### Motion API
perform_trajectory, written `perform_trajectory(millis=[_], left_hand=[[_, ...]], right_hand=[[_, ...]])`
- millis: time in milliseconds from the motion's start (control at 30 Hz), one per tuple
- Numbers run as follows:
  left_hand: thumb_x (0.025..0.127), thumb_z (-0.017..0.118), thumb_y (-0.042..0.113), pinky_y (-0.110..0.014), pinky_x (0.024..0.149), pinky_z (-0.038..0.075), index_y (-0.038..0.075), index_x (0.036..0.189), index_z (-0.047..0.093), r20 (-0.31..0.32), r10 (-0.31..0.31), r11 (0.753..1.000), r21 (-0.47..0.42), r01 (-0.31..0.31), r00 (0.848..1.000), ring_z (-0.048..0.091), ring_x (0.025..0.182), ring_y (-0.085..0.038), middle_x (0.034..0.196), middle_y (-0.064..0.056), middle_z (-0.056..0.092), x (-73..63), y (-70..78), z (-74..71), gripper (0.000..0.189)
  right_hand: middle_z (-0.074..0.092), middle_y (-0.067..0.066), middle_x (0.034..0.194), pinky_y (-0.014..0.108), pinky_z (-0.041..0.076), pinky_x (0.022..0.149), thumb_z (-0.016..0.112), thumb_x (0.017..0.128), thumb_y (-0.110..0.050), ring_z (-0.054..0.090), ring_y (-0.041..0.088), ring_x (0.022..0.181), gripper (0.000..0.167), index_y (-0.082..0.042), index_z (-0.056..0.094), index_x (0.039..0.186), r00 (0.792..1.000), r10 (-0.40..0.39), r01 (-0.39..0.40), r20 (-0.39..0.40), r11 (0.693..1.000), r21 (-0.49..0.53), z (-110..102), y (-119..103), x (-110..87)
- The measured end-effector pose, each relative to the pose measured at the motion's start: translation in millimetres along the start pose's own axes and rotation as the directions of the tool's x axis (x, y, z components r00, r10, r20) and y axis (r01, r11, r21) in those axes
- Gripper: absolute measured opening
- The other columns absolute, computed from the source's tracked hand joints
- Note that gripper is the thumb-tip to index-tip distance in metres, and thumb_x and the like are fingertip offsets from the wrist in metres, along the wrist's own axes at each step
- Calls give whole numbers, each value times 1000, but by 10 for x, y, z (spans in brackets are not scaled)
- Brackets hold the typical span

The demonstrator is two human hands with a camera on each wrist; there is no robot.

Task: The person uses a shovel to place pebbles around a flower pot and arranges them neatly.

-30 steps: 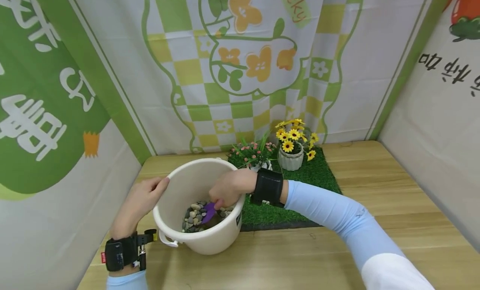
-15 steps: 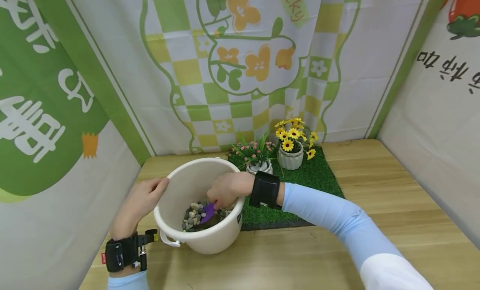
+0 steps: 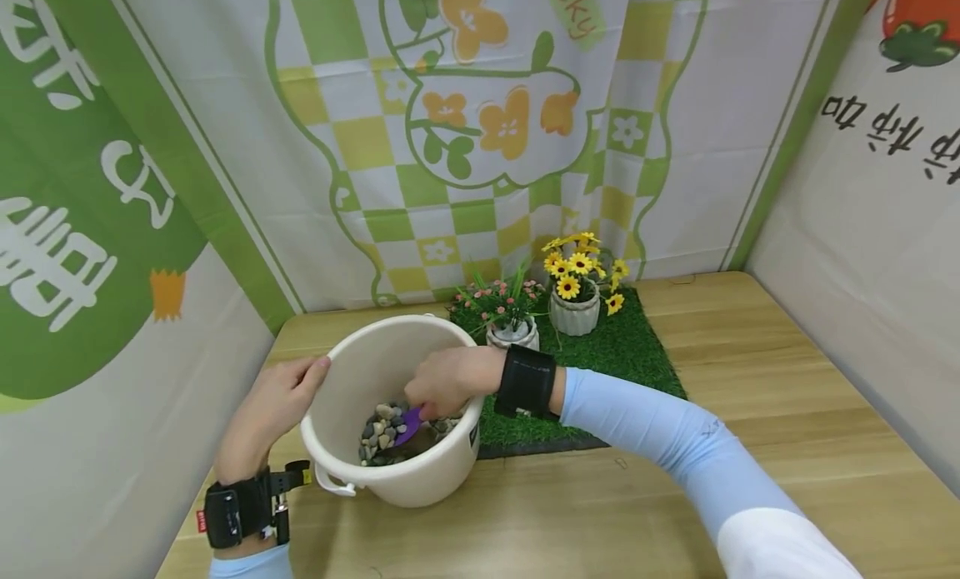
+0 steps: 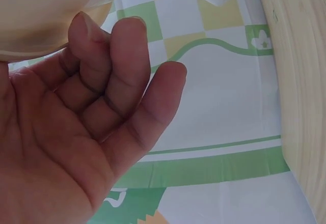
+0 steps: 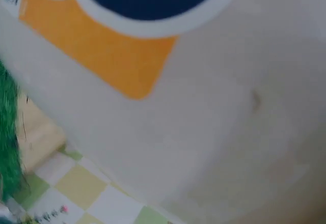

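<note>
A cream plastic bucket point(image 3: 427, 486) stands on the table with grey and tan pebbles point(image 3: 381, 427) at its bottom. My left hand point(image 3: 272, 406) grips its left rim; in the left wrist view the curled fingers point(image 4: 130, 56) are under the rim's edge. Down inside the bucket, my right hand point(image 3: 452, 381) holds a small purple shovel point(image 3: 408, 426). The shovel's blade tilts down among the pebbles, its handle mostly covered by the hand. The right wrist view shows only the bucket's outer wall point(image 5: 204, 107) with an orange and navy label point(image 5: 97, 56).
Behind the right wrist lies a green artificial-grass mat point(image 3: 630, 354). Two potted plants stand on it: yellow flowers in a ribbed pot point(image 3: 576, 314), pink ones in a white pot point(image 3: 517, 336). A white bucket handle point(image 3: 333, 484) hangs at the front left. Printed cloth walls surround the wooden table point(image 3: 600, 512).
The whole view shifts slightly to the left. My right hand and the shovel move a little left and lower inside the bucket. The left hand keeps its hold on the rim.
</note>
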State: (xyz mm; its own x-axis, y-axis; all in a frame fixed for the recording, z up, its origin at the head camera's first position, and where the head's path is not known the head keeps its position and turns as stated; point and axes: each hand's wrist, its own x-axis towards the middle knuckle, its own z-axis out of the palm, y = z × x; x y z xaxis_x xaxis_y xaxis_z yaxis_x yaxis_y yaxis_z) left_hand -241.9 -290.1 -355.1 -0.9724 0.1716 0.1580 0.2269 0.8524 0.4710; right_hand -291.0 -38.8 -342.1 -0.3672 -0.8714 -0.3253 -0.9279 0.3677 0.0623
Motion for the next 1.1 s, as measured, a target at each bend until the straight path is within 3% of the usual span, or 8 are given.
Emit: perform_trajectory(millis=[267,467,667,900,1100], left_hand=[[106,37,41,-44,77,53,4,121,67,-8,-14,1000,-2,14,1000,69,91,-28,104,-17,73,1,14,5,50],[106,37,40,-43,76,53,3,120,67,-7,-23,1000,-5,23,1000,70,90,-28,102,-17,73,-37,10,8,49],[106,37,40,-49,81,53,1,122,66,-9,-23,1000,-6,23,1000,69,94,-32,105,-19,73,-37,17,-10,51],[107,35,39,-47,79,53,1,120,65,3,-13,1000,18,13,1000,69,94,-33,105,-20,72,-25,4,-7,51],[107,34,39,-48,79,53,1,121,65,11,-10,1000,27,10,1000,68,95,-34,105,-20,72,-10,-3,-6,52]], right_hand=[[54,-7,75,25,38,60,54,101,-29,49,11,65,22,-20,56,82,997,54,-56,-58,998,-29,36,-14,-22],[46,-8,69,22,31,57,56,100,-29,43,10,61,25,-19,53,78,993,-14,21,-118,998,56,25,27,-39],[46,-8,68,21,29,56,58,99,-30,43,9,61,25,-18,54,78,984,-37,49,-174,997,64,21,41,-60],[64,-12,79,21,42,60,62,96,-34,56,5,65,15,-21,69,91,966,-33,62,-258,993,103,49,69,-63],[71,-11,88,20,48,66,62,96,-35,61,3,70,16,-23,73,96,957,-20,59,-290,990,127,37,74,-95]])
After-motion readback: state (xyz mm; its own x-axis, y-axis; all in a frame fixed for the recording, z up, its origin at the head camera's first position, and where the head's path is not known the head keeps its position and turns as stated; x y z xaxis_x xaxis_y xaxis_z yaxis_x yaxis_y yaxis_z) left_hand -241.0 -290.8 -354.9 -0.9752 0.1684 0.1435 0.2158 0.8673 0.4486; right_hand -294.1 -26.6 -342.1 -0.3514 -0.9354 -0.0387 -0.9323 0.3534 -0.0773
